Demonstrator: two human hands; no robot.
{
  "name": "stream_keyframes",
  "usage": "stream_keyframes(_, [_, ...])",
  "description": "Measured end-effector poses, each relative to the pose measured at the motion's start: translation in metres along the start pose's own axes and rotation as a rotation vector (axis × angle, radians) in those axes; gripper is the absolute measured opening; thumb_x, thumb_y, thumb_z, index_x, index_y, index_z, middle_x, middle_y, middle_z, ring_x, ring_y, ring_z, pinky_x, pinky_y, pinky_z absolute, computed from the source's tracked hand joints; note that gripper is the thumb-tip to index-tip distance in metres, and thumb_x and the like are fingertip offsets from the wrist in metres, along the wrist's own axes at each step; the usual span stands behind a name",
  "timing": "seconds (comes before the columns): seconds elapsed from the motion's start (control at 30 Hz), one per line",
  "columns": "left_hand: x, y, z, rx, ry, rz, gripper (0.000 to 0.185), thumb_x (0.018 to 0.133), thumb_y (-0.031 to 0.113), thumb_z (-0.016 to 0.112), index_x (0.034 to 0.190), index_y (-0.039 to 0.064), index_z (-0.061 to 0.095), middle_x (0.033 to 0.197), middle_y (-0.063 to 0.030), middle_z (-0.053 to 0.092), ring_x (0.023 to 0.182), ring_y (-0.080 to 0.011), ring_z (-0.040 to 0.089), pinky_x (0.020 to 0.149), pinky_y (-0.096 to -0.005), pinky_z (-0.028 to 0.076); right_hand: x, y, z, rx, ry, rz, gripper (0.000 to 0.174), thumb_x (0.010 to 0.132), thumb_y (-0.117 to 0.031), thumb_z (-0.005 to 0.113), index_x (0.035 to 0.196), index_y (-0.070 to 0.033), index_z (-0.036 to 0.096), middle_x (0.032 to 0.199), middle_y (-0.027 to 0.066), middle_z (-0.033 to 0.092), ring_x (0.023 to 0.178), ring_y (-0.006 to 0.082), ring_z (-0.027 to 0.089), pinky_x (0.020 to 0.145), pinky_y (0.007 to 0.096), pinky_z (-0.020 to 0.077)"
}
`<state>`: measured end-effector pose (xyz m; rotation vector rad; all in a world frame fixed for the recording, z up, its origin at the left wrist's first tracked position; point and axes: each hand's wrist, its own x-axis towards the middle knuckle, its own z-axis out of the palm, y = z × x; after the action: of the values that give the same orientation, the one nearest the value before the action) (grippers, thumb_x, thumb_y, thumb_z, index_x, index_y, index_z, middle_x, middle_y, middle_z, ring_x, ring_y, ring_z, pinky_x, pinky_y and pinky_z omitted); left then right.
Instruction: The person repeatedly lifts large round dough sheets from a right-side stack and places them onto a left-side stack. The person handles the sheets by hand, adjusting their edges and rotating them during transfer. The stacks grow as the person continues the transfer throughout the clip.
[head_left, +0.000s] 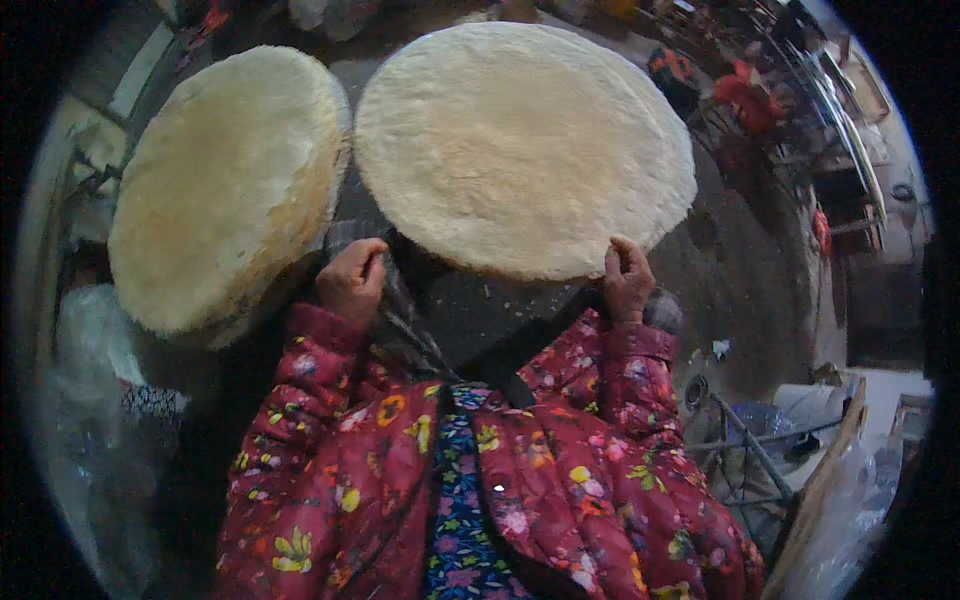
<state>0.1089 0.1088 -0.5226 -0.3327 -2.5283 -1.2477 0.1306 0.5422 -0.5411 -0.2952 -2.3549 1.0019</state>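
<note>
In the head view, my left hand has its fingers curled in, beside the gap between two large, round, pale slabs with a rough surface; their material is unclear. A thin grey sheet, perhaps plastic, runs down from beside this hand towards my jacket; whether the fingers grip it does not show. At the lower right rim of the right slab is my right hand, thumb and fingers bent together; whether they pinch anything is unclear. The left slab leans at a tilt, its thick brownish edge towards the right one.
A dark surface with pale crumbs lies below the right slab. To the lower right are a metal frame and a wooden board. Red items and racks are at the upper right. Pale plastic-like material is at the left.
</note>
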Motion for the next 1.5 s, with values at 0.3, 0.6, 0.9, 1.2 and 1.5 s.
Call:
stream_keyframes(0.3, [-0.008, -0.006, 0.003, 0.069, 0.030, 0.059, 0.013, 0.088, 0.006, 0.063, 0.100, 0.006, 0.067, 0.093, -0.0134, 0.069, 0.084, -0.0316, 0.069, 0.073, -0.0365, 0.054, 0.000, 0.044, 0.001, 0.220, 0.038, 0.419, 0.047, 0.083, -0.015, 0.071, 0.123, 0.004, 0.056, 0.106, 0.0089, 0.066, 0.095, 0.0171, 0.063, 0.087, 0.0311, 0.0507])
stream_keyframes(0.6, [-0.012, -0.017, 0.003, 0.033, 0.010, 0.011, 0.015, 0.088, 0.004, 0.063, 0.102, 0.006, 0.067, 0.094, -0.0141, 0.069, 0.082, -0.0310, 0.069, 0.074, -0.0358, 0.055, 0.004, 0.015, -0.004, 0.486, -0.014, 0.766, 0.066, 0.088, -0.017, 0.069, 0.143, 0.001, 0.039, 0.121, 0.0084, 0.060, 0.101, 0.0162, 0.060, 0.074, 0.0294, 0.0526])
stream_keyframes(0.9, [-0.009, -0.007, -0.006, 0.079, -0.016, 0.009, 0.018, 0.087, 0.005, 0.064, 0.104, 0.006, 0.067, 0.096, -0.0137, 0.070, 0.085, -0.0303, 0.069, 0.076, -0.0363, 0.054, 0.008, 0.041, -0.002, 0.562, -0.012, 0.760, 0.066, 0.087, -0.023, 0.073, 0.140, 0.001, 0.042, 0.117, 0.0091, 0.060, 0.097, 0.0158, 0.059, 0.076, 0.0288, 0.0505])
stream_keyframes(1.2, [-0.007, -0.001, -0.008, 0.074, -0.008, 0.026, 0.015, 0.087, 0.005, 0.064, 0.101, 0.006, 0.068, 0.095, -0.0140, 0.070, 0.085, -0.0300, 0.069, 0.074, -0.0361, 0.055, 0.003, 0.027, 0.003, -0.253, 0.164, 0.115, 0.054, 0.083, -0.017, 0.074, 0.131, -0.001, 0.053, 0.114, 0.0132, 0.062, 0.107, 0.0280, 0.059, 0.096, 0.0371, 0.0465])
stream_keyframes(1.5, [-0.006, 0.003, -0.009, 0.101, 0.003, 0.006, 0.015, 0.086, 0.005, 0.065, 0.101, 0.006, 0.067, 0.095, -0.0140, 0.070, 0.084, -0.0312, 0.069, 0.074, -0.0360, 0.055, 0.001, -0.019, -0.002, -0.211, -0.078, -0.147, 0.038, 0.076, -0.017, 0.076, 0.112, -0.010, 0.066, 0.117, 0.0127, 0.064, 0.114, 0.0347, 0.056, 0.099, 0.0433, 0.0452])
